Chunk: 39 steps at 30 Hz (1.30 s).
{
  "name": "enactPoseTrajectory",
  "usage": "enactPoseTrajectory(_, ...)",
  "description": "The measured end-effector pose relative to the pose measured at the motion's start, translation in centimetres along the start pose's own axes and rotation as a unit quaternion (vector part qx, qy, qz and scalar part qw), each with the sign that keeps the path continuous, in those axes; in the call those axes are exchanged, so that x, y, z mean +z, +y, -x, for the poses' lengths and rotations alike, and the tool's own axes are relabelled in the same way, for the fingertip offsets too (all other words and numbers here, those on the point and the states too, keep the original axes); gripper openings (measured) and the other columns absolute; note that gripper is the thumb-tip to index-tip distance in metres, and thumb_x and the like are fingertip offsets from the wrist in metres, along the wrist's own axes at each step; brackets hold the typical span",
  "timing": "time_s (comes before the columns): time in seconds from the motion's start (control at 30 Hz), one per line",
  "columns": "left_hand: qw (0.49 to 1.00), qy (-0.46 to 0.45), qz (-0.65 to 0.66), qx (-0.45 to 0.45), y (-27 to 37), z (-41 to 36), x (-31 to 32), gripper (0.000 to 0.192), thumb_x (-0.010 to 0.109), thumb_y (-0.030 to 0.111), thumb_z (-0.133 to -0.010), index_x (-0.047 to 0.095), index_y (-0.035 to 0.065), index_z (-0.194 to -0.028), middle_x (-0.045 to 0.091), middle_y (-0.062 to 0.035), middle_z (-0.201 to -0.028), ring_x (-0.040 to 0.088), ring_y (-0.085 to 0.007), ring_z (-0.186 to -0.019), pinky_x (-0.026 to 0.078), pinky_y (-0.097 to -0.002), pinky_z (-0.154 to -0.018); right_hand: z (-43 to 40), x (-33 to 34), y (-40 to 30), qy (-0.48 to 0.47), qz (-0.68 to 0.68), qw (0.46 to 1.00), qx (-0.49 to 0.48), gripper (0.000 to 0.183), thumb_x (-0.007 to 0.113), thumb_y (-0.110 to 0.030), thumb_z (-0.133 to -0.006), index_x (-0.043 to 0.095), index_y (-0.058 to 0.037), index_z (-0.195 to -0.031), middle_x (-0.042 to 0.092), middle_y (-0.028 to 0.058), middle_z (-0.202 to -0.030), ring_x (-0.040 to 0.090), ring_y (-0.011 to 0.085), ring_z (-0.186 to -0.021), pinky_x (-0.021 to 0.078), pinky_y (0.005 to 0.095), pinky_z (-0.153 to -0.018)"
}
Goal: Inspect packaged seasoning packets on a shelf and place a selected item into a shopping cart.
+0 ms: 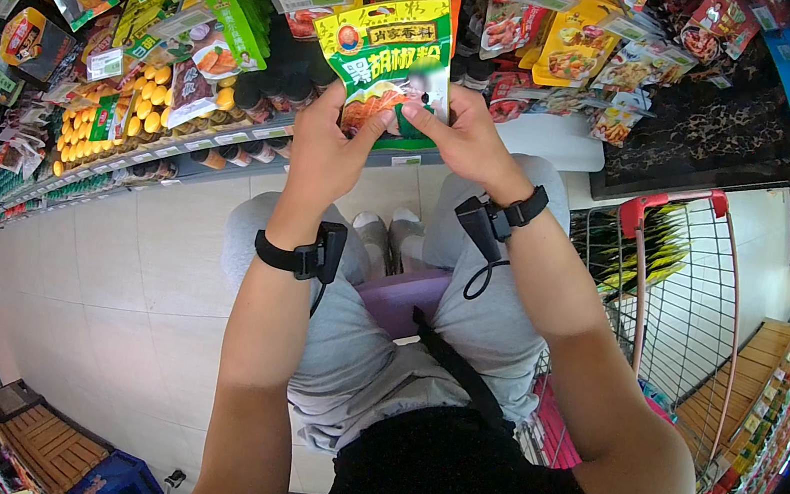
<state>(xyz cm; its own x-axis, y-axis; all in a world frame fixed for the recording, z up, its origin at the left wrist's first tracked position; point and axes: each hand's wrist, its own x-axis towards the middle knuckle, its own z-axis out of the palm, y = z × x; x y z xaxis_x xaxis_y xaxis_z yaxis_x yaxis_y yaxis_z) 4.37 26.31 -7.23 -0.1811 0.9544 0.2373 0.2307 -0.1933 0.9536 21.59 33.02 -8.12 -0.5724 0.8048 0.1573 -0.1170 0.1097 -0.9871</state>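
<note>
My left hand (334, 144) and my right hand (467, 136) hold a green and yellow seasoning packet (388, 68) upright between them, its printed front facing me. My left thumb presses its lower left part and my right thumb lies over its lower right part. The fingers behind the packet are hidden. Hanging seasoning packets (506, 20) in red and yellow are behind and to the right of it. Left of my left hand are green packets (234, 20) and rows of yellow-capped bottles (151, 95) on a shelf. Each wrist wears a black strap with a device.
A wire shopping cart (662, 285) with red corner pieces stands at my right, with dark green and yellow packets (641, 244) beyond its wires. The shelf edge (205, 144) runs in front of my knees. A blue bin (123, 485) and wooden slatted surface (49, 445) lie at lower left.
</note>
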Motion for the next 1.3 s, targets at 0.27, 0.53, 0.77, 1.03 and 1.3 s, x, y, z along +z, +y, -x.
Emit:
enactPoseTrajectory(0.27, 0.999, 0.023, -0.025, 0.028, -0.14, -0.06, -0.05, 0.031, 0.072, 0.012, -0.085, 0.063, 0.0007, -0.112, 0.072, -0.0100, -0.097, 0.068, -0.0149, -0.085, 0.051, -0.0288, -0.075, -0.28, 0.05, 0.25, -0.003, 0.011, 0.999, -0.032, 0.018, 0.062, -0.017, -0.095, 0.064, -0.0006, -0.103, 0.069, 0.0020, -0.087, 0.059, 0.0064, -0.078, 0.0485, 0.0256, -0.070)
enactPoseTrajectory(0.53, 1.000, 0.018, -0.021, 0.013, -0.13, -0.02, 0.00, 0.029, 0.072, 0.009, -0.084, 0.063, 0.0000, -0.111, 0.072, -0.0089, -0.096, 0.066, -0.0119, -0.084, 0.050, -0.0272, -0.074, -0.30, 0.11, 0.32, -0.005, 0.002, 1.000, -0.019, 0.019, 0.062, -0.016, -0.095, 0.062, 0.0001, -0.106, 0.069, 0.0029, -0.090, 0.060, 0.0070, -0.079, 0.0494, 0.0264, -0.071)
enactPoseTrajectory(0.77, 0.999, -0.001, 0.017, 0.031, 0.28, -0.08, -0.12, 0.030, 0.072, 0.006, -0.083, 0.062, -0.0022, -0.110, 0.071, -0.0105, -0.097, 0.066, -0.0133, -0.087, 0.051, -0.0288, -0.077, -0.31, -0.17, 0.59, 0.011, -0.006, 1.000, -0.019, 0.021, 0.061, -0.014, -0.095, 0.061, 0.0011, -0.110, 0.069, 0.0036, -0.096, 0.062, 0.0083, -0.086, 0.0519, 0.0274, -0.077)
enactPoseTrajectory(1.03, 0.999, 0.001, 0.023, 0.025, 0.08, 0.15, -0.13, 0.030, 0.071, 0.008, -0.084, 0.062, -0.0023, -0.111, 0.071, -0.0117, -0.098, 0.068, -0.0155, -0.087, 0.051, -0.0293, -0.078, -0.40, -0.05, 0.18, 0.010, -0.007, 0.999, -0.036, 0.023, 0.060, -0.014, -0.096, 0.059, 0.0008, -0.114, 0.068, 0.0032, -0.100, 0.062, 0.0082, -0.087, 0.0524, 0.0269, -0.077)
enactPoseTrajectory(1.3, 0.998, 0.000, -0.030, 0.046, -0.26, 0.07, -0.16, 0.030, 0.068, 0.012, -0.088, 0.060, -0.0024, -0.113, 0.071, -0.0134, -0.098, 0.068, -0.0184, -0.089, 0.051, -0.0310, -0.078, -0.27, 0.01, 0.02, 0.016, -0.005, 1.000, -0.022, 0.022, 0.059, -0.015, -0.097, 0.059, 0.0003, -0.113, 0.067, 0.0026, -0.099, 0.062, 0.0078, -0.086, 0.0524, 0.0265, -0.077)
